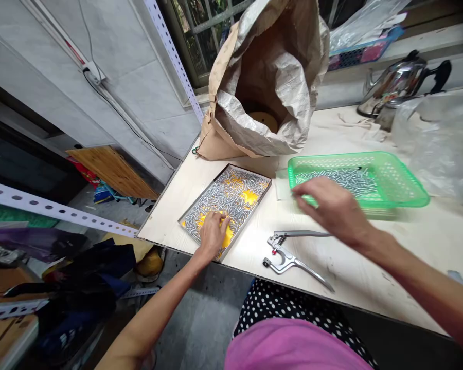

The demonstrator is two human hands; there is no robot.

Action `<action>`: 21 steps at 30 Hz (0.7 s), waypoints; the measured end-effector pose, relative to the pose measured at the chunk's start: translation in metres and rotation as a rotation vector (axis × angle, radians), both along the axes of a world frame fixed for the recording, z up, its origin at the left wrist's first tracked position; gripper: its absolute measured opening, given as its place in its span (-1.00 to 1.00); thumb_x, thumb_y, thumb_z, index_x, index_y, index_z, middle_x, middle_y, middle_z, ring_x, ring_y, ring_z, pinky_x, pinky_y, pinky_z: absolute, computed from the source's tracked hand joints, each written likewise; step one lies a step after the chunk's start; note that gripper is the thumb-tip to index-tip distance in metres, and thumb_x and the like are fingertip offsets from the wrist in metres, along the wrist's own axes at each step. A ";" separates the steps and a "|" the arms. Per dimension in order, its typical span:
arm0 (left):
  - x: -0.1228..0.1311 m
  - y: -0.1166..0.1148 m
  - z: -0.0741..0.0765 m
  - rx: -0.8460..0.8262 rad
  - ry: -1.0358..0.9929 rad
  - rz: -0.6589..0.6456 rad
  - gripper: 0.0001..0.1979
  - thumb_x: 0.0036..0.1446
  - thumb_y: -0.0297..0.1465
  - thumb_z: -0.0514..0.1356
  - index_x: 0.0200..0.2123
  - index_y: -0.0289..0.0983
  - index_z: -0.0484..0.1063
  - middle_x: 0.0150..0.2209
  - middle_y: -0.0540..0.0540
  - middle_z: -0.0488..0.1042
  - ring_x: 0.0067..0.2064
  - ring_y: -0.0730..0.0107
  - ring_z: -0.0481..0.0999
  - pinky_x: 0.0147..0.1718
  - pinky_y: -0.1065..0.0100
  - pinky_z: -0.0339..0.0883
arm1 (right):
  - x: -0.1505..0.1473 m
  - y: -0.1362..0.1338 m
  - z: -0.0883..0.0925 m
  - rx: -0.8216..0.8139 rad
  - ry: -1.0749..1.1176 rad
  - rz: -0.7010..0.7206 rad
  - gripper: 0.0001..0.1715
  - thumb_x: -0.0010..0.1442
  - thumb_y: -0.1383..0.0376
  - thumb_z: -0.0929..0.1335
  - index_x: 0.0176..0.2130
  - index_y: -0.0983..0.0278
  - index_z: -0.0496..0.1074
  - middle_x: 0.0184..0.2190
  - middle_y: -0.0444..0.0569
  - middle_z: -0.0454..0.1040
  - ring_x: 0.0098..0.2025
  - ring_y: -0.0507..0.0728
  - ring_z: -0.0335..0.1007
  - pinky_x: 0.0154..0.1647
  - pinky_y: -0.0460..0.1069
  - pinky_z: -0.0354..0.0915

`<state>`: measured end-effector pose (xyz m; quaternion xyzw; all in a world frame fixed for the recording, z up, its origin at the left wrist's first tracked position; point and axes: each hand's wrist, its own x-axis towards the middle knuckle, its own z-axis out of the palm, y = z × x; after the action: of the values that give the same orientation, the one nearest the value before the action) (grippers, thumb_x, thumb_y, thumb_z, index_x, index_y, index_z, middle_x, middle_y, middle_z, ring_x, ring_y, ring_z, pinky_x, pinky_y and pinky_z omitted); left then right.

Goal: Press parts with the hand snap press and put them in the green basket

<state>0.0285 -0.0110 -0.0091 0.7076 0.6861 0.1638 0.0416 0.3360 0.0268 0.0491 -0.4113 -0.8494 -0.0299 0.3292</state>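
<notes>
My left hand (213,234) reaches into a shallow tray (189,209) of small silver metal pins (212,195) on a yellow bottom. Its fingers are bent and pressed together among the pins; what they hold, if anything, is hidden. My right hand (332,205), slightly blurred, hovers at the near left side of a green plastic basket (403,180). Thumb and fingers are pinched, and whatever is between them is too small to see. More metal pins (343,180) lie inside the basket. Between my hands and closer to me rest hand pliers (287,259) with a C-shaped jaw.
A large open paper sack (221,121) stands behind the tray. Metal kettles (397,82) and clear plastic bags (443,144) are at the back right. The table's edge (170,246) runs along the near side. A perforated metal post (177,61) rises at the left corner.
</notes>
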 end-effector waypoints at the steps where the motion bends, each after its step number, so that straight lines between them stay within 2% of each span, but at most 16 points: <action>1: 0.004 0.003 0.000 0.037 0.055 -0.068 -0.74 0.27 -0.28 0.12 -0.08 -0.26 0.50 -0.08 -0.19 0.51 -0.05 0.18 0.46 -0.07 0.20 0.35 | 0.015 0.010 0.008 0.036 -0.021 -0.098 -0.72 0.36 0.27 0.19 -0.19 0.29 0.45 -0.27 0.07 0.46 -0.16 0.19 0.33 -0.14 0.09 0.21; 3: 0.009 0.009 -0.001 0.069 0.162 -0.243 -0.60 0.28 -0.23 0.12 0.14 -0.21 0.36 0.17 -0.20 0.37 0.21 0.04 0.28 0.10 0.05 0.26 | 0.039 0.022 0.016 0.095 -0.094 -0.255 -0.67 0.36 0.20 0.20 -0.17 0.31 0.47 -0.27 0.11 0.44 -0.18 0.23 0.33 -0.17 0.12 0.22; 5: 0.008 0.014 -0.003 0.014 0.237 -0.367 -0.51 0.31 -0.19 0.06 0.26 -0.15 0.22 0.30 -0.16 0.20 0.35 -0.05 0.03 0.18 -0.10 0.14 | 0.048 0.019 0.012 0.087 -0.117 -0.298 -0.63 0.35 0.16 0.20 -0.09 0.31 0.46 -0.21 0.16 0.42 -0.17 0.26 0.33 -0.18 0.16 0.24; 7: 0.000 0.017 -0.006 -0.086 0.287 -0.401 -0.49 0.34 -0.16 -0.02 0.31 -0.12 0.12 0.35 -0.12 0.12 0.39 -0.08 -0.09 0.20 -0.21 0.07 | 0.042 0.002 -0.001 0.021 -0.112 -0.238 -0.62 0.35 0.15 0.21 -0.02 0.30 0.44 -0.13 0.18 0.41 -0.11 0.29 0.32 -0.15 0.18 0.27; 10: -0.017 0.013 -0.005 -0.208 0.347 -0.398 -0.47 0.36 -0.15 -0.07 0.35 -0.09 0.03 0.37 -0.09 0.07 0.40 -0.06 -0.14 0.22 -0.24 -0.02 | 0.019 -0.037 -0.028 -0.104 -0.056 -0.089 -0.59 0.34 0.13 0.22 0.03 0.30 0.42 -0.05 0.18 0.41 -0.03 0.29 0.33 -0.07 0.18 0.31; 12: -0.031 0.003 -0.002 -0.250 0.379 -0.395 -0.47 0.36 -0.16 -0.08 0.35 -0.08 0.01 0.37 -0.07 0.07 0.41 -0.06 -0.16 0.24 -0.26 -0.08 | 0.007 -0.062 -0.046 -0.188 -0.018 -0.053 -0.59 0.34 0.12 0.22 0.05 0.27 0.41 0.00 0.18 0.39 0.00 0.28 0.34 -0.04 0.18 0.33; 16: -0.054 -0.020 0.007 -0.266 0.400 -0.418 -0.50 0.35 -0.18 -0.04 0.32 -0.06 0.09 0.36 -0.06 0.11 0.40 -0.07 -0.12 0.24 -0.26 -0.07 | 0.003 -0.096 -0.073 -0.271 0.062 -0.094 -0.59 0.33 0.11 0.23 0.06 0.23 0.40 0.06 0.17 0.36 0.06 0.28 0.34 0.03 0.20 0.33; 19: -0.065 -0.028 0.011 -0.183 0.353 -0.411 -0.62 0.35 -0.27 -0.01 0.17 -0.10 0.35 0.33 -0.07 0.16 0.39 -0.05 -0.05 0.23 -0.19 0.01 | 0.004 -0.114 -0.090 -0.295 0.110 -0.113 -0.57 0.32 0.10 0.25 0.09 0.20 0.39 0.08 0.15 0.37 0.08 0.28 0.33 0.05 0.19 0.32; 21: -0.066 -0.027 0.013 -0.073 0.286 -0.354 -0.69 0.34 -0.34 0.00 0.01 -0.18 0.48 0.26 -0.13 0.28 0.34 0.02 0.08 0.22 -0.08 0.10 | 0.002 -0.125 -0.101 -0.299 0.126 -0.109 -0.56 0.30 0.10 0.27 0.11 0.18 0.38 0.08 0.14 0.38 0.09 0.29 0.33 0.05 0.20 0.32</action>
<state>-0.0373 -0.0376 0.0036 0.8311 0.5555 0.0270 -0.0026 0.3379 -0.0986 -0.0514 -0.5022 -0.7985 0.1047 0.3148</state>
